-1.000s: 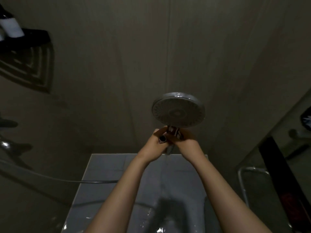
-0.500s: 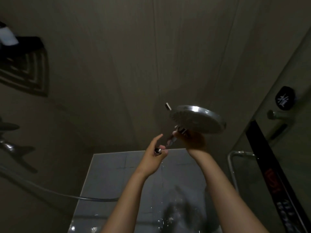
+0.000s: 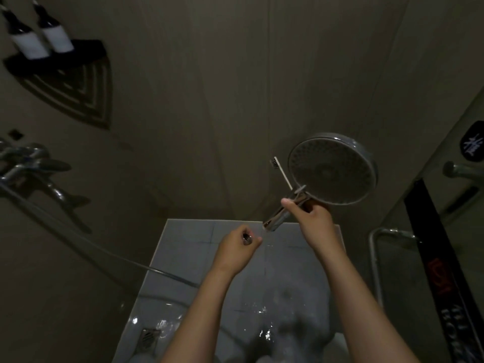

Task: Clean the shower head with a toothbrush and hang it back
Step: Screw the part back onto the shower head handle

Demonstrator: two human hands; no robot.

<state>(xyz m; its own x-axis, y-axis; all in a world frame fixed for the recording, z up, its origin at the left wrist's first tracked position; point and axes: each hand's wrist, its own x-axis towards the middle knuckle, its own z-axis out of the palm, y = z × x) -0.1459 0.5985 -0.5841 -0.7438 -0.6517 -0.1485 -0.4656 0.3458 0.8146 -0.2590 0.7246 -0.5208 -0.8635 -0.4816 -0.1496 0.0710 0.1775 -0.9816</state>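
A round chrome shower head (image 3: 332, 169) is held up at the right with its nozzle face turned toward me. My right hand (image 3: 314, 218) grips its handle (image 3: 277, 218) together with a white toothbrush (image 3: 281, 171), whose bristle end sticks up to the left of the head. The handle's lower end is free of the hose. My left hand (image 3: 235, 252), lower and to the left, pinches the metal hose end (image 3: 246, 238). The grey hose (image 3: 104, 251) runs from it to the left.
A chrome faucet (image 3: 31, 163) is mounted on the left wall. Above it a black corner shelf (image 3: 86, 48) carries two dark bottles (image 3: 56, 35). The wet tiled floor has a drain (image 3: 149, 336). A metal rail (image 3: 374, 258) and a dark glass door stand at the right.
The shower head has come off the hose and swung right, its face now turned toward me. My left hand has drawn down and left, curling round the hose end.
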